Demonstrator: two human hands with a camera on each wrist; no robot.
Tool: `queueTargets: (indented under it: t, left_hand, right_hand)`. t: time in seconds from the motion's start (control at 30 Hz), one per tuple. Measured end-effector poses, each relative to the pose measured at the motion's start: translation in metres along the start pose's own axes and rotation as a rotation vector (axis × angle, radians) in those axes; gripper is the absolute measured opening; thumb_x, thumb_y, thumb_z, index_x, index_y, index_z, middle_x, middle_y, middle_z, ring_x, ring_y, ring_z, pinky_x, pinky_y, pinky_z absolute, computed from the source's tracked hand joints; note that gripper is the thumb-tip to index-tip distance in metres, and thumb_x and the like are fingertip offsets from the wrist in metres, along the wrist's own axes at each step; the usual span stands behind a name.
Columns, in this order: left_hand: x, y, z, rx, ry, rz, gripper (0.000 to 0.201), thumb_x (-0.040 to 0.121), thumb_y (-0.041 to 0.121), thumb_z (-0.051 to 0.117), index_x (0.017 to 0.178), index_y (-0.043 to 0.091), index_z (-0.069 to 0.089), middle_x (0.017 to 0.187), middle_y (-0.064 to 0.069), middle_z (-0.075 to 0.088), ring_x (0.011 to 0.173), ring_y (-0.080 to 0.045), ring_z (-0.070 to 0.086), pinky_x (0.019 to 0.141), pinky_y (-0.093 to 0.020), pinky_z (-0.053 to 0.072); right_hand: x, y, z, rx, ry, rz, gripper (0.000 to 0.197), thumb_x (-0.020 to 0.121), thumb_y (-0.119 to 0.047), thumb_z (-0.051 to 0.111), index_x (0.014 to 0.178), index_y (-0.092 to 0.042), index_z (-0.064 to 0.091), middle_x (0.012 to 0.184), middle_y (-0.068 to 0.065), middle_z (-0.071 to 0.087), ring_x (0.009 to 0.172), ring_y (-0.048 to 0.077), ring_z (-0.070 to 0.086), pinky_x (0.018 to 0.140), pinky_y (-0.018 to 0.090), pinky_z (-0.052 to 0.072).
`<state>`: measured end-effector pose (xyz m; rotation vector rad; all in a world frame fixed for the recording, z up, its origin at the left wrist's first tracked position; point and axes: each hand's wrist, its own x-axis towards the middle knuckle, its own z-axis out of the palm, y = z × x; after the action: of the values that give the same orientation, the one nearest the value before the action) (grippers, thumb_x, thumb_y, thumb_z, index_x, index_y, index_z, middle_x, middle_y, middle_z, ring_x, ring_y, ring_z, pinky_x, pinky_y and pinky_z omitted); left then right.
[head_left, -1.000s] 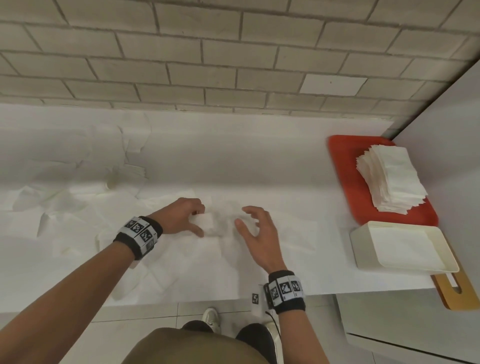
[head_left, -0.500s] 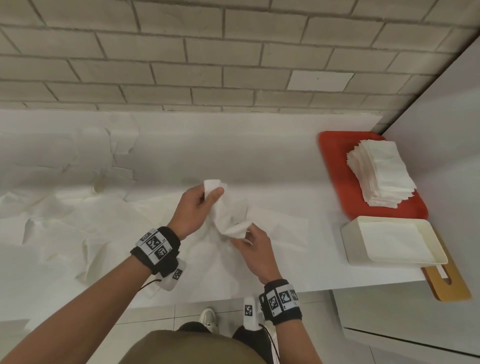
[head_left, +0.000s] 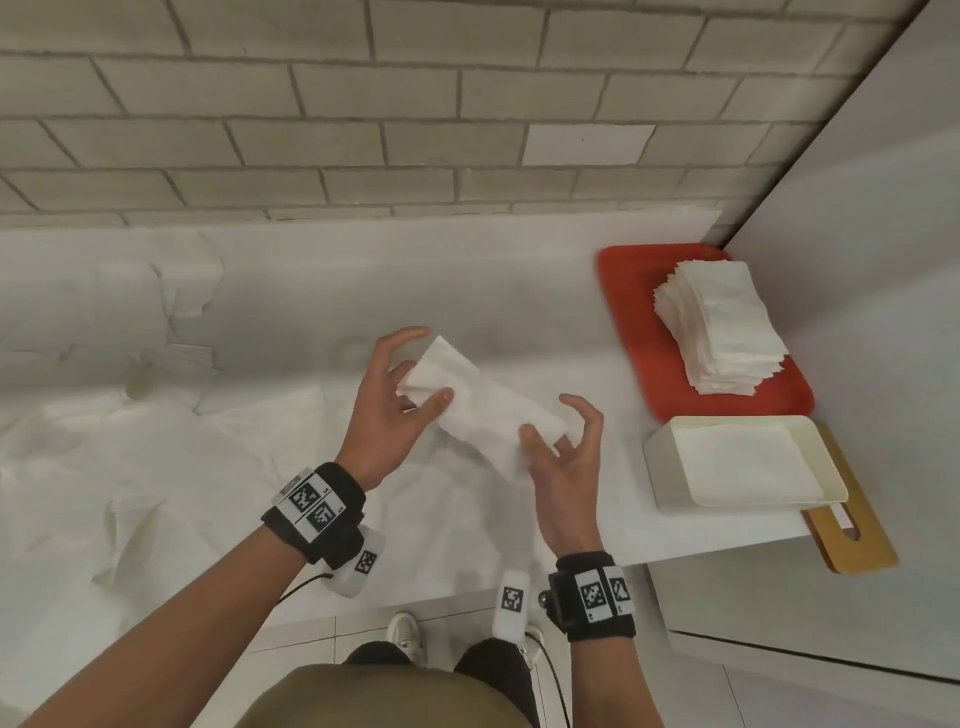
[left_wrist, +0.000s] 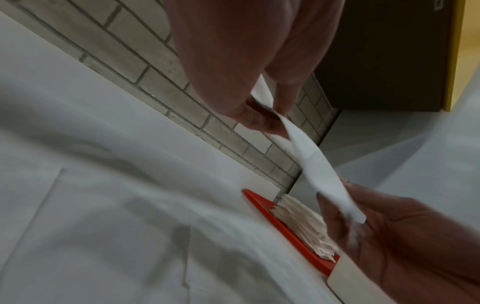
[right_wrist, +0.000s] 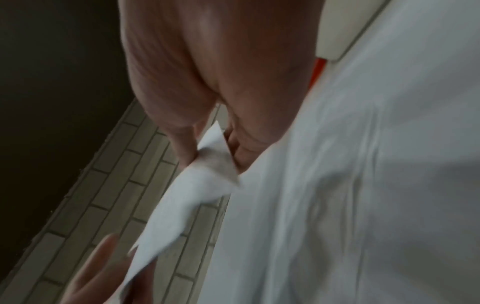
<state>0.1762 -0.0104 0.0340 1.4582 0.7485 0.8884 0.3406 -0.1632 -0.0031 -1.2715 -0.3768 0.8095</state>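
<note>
A folded white napkin (head_left: 483, 405) hangs stretched between my two hands above the white counter. My left hand (head_left: 402, 389) pinches its far end between thumb and fingers, also plain in the left wrist view, where the napkin (left_wrist: 311, 156) runs from my left hand (left_wrist: 262, 111) down to the other one. My right hand (head_left: 550, 441) pinches the near end, thumb on top; the right wrist view shows the napkin (right_wrist: 192, 189) clamped in my right hand (right_wrist: 215, 156).
A stack of folded napkins (head_left: 722, 332) sits on a red tray (head_left: 628, 322) at the right. In front of it a cream box (head_left: 743, 462) rests on a wooden board (head_left: 857, 540). Loose unfolded napkins (head_left: 156, 467) cover the counter's left. A white cabinet wall (head_left: 883, 260) bounds the right.
Both hands went from the counter up into the air with the napkin. It was crumpled between them half a second ago and is now pulled out flat and long.
</note>
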Motion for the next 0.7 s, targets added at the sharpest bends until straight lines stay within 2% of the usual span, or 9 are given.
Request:
queueTargets:
  t: [0.03, 0.1, 0.13, 0.17, 0.27, 0.4, 0.5, 0.6, 0.7]
  left_hand:
    - [0.000, -0.005, 0.001, 0.055, -0.039, 0.029, 0.057, 0.095, -0.002, 0.077, 0.142, 0.026, 0.059, 0.135, 0.006, 0.068, 0.120, -0.019, 0.069, 0.092, -0.036, 0.060]
    - [0.001, -0.026, 0.003, 0.251, -0.146, 0.023, 0.046, 0.099, 0.004, 0.073, 0.137, 0.030, 0.070, 0.138, 0.015, 0.070, 0.137, -0.012, 0.060, 0.119, -0.034, 0.043]
    - [0.001, -0.039, 0.005, 0.335, -0.184, -0.019, 0.040, 0.101, 0.010, 0.073, 0.131, 0.035, 0.075, 0.135, 0.017, 0.072, 0.140, -0.010, 0.057, 0.123, -0.030, 0.036]
    - [-0.001, -0.051, 0.010, 0.394, -0.194, -0.072, 0.034, 0.101, 0.015, 0.074, 0.125, 0.039, 0.077, 0.131, 0.018, 0.074, 0.137, -0.007, 0.058, 0.119, -0.026, 0.037]
    - [-0.006, -0.077, 0.024, 0.450, -0.108, -0.214, 0.017, 0.097, 0.029, 0.079, 0.111, 0.040, 0.082, 0.118, 0.019, 0.077, 0.112, 0.003, 0.067, 0.092, -0.019, 0.046]
    - [-0.005, -0.095, 0.037, 0.481, -0.059, -0.249, 0.018, 0.096, 0.020, 0.080, 0.109, 0.032, 0.083, 0.109, 0.017, 0.075, 0.094, 0.009, 0.064, 0.081, -0.008, 0.043]
    - [0.002, -0.101, 0.044, 0.575, -0.071, -0.229, 0.020, 0.094, 0.013, 0.081, 0.112, 0.023, 0.082, 0.097, 0.016, 0.066, 0.079, 0.004, 0.060, 0.081, -0.010, 0.044]
    - [0.005, -0.113, 0.048, 0.762, -0.154, -0.268, 0.018, 0.094, 0.015, 0.080, 0.111, 0.020, 0.079, 0.091, 0.012, 0.055, 0.081, -0.015, 0.056, 0.091, -0.037, 0.052]
    - [0.002, -0.116, 0.051, 0.809, -0.187, -0.290, 0.016, 0.095, 0.017, 0.078, 0.110, 0.017, 0.076, 0.090, 0.011, 0.049, 0.086, -0.019, 0.055, 0.086, -0.035, 0.050]
  right_hand:
    - [0.006, -0.002, -0.007, -0.076, 0.032, -0.047, 0.044, 0.100, -0.007, 0.076, 0.135, -0.024, 0.056, 0.110, 0.020, 0.076, 0.093, 0.029, 0.072, 0.077, 0.044, 0.058]
    - [0.023, 0.003, -0.025, -0.290, 0.107, -0.137, 0.023, 0.100, -0.011, 0.077, 0.118, -0.021, 0.067, 0.099, 0.009, 0.075, 0.083, 0.025, 0.066, 0.072, 0.039, 0.052]
    - [0.032, 0.008, -0.033, -0.409, 0.138, -0.154, 0.016, 0.099, -0.013, 0.077, 0.110, -0.023, 0.071, 0.098, 0.000, 0.076, 0.084, 0.022, 0.067, 0.074, 0.038, 0.053]
    - [0.039, 0.013, -0.040, -0.521, 0.160, -0.155, 0.015, 0.099, -0.013, 0.077, 0.103, -0.027, 0.073, 0.098, -0.007, 0.076, 0.085, 0.020, 0.069, 0.076, 0.036, 0.055]
    - [0.056, 0.029, -0.055, -0.743, 0.169, -0.119, 0.021, 0.098, -0.012, 0.076, 0.097, -0.033, 0.074, 0.094, -0.012, 0.076, 0.084, 0.011, 0.072, 0.075, 0.022, 0.053]
    - [0.064, 0.037, -0.067, -0.877, 0.159, -0.107, 0.019, 0.100, -0.005, 0.073, 0.105, -0.023, 0.075, 0.097, -0.007, 0.075, 0.085, 0.007, 0.072, 0.075, 0.012, 0.052]
    - [0.067, 0.038, -0.069, -0.976, 0.174, -0.155, 0.019, 0.101, -0.002, 0.069, 0.108, -0.018, 0.073, 0.101, 0.001, 0.074, 0.086, 0.017, 0.071, 0.079, 0.023, 0.053]
    - [0.068, 0.041, -0.066, -1.129, 0.163, -0.138, 0.017, 0.103, 0.000, 0.065, 0.115, -0.011, 0.068, 0.111, 0.009, 0.068, 0.095, 0.024, 0.067, 0.080, 0.029, 0.048]
    - [0.059, 0.043, -0.051, -1.220, 0.262, -0.063, 0.031, 0.103, -0.022, 0.069, 0.126, -0.005, 0.056, 0.125, 0.017, 0.058, 0.105, 0.038, 0.063, 0.086, 0.043, 0.055]
